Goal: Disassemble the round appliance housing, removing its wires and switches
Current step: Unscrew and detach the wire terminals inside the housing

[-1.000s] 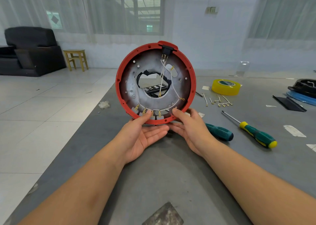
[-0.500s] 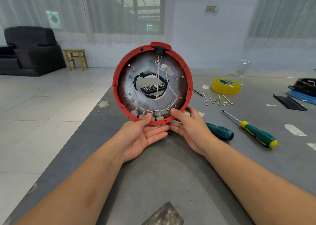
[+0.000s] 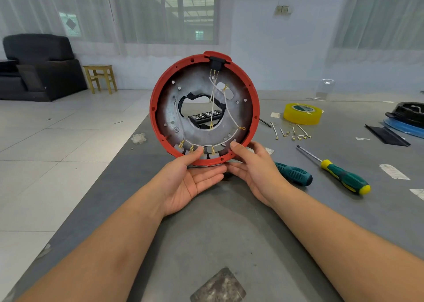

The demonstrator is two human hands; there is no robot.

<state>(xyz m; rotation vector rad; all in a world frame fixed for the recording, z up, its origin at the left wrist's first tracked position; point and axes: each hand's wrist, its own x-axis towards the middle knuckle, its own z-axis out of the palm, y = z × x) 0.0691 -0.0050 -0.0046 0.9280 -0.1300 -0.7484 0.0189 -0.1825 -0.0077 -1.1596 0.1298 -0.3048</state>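
**Housing held on edge, open face toward the camera**

Housing [image 3: 204, 109] raised above the desk [image 3: 229, 233], stood upright on its rim, open side facing the wearer, flat axis pointing away toward the far wall. Red ring around a grey metal plate with a ragged central hole. Black socket [image 3: 216, 63] at the very top of the ring. White wires [image 3: 214, 99] running down from the socket, crossing the hole, and curving along the lower plate to brass terminals. Row of grey switches [image 3: 197, 151] along the bottom edge, inside the rim.

Left hand [image 3: 190, 180] palm up under the lower rim, thumb pressed over the inner edge by the switches, fingers curled beneath: gripping the housing. Right hand [image 3: 254, 168] beside it on the lower right rim, thumb on the inner face, fingers behind: also gripping the housing.

On the desk to the right: two green screwdrivers [image 3: 344, 177], one partly hidden behind the right wrist, loose wire pieces [image 3: 293, 133], and a yellow tape roll [image 3: 301, 113]. Black part on a blue disc at the far right edge. Seen through the hole, a black slotted piece [image 3: 205, 116] lying on the desk.
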